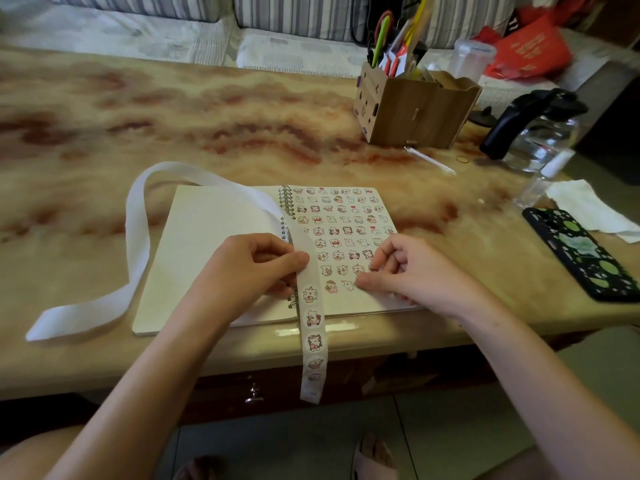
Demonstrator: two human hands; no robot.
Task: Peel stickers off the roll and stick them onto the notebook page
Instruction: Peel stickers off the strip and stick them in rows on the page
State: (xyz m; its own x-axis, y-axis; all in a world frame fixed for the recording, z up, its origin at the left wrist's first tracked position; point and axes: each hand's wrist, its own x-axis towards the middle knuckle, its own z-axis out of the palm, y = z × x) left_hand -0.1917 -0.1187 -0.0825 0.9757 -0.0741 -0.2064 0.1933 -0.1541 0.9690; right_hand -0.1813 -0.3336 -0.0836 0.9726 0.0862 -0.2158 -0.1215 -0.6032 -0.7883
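An open spiral notebook (214, 244) lies near the table's front edge. Its right page (346, 216) carries several rows of small cartoon stickers. A long white sticker strip (313, 327) crosses the spiral binding and hangs over the table edge, with several stickers on its hanging end. Its bare backing (136, 237) loops left over the table. My left hand (256, 268) pinches the strip beside the binding. My right hand (405, 268) has curled fingers, and its thumb presses on the page at the bottom sticker row; whether a sticker lies under it is hidden.
A wooden organiser (412, 105) with pens and scissors stands at the back right. A glass kettle (540, 133) with a black handle, a small clear bottle (540, 181), a tissue (588, 206) and a phone (585, 254) occupy the right side. A sofa runs behind the table.
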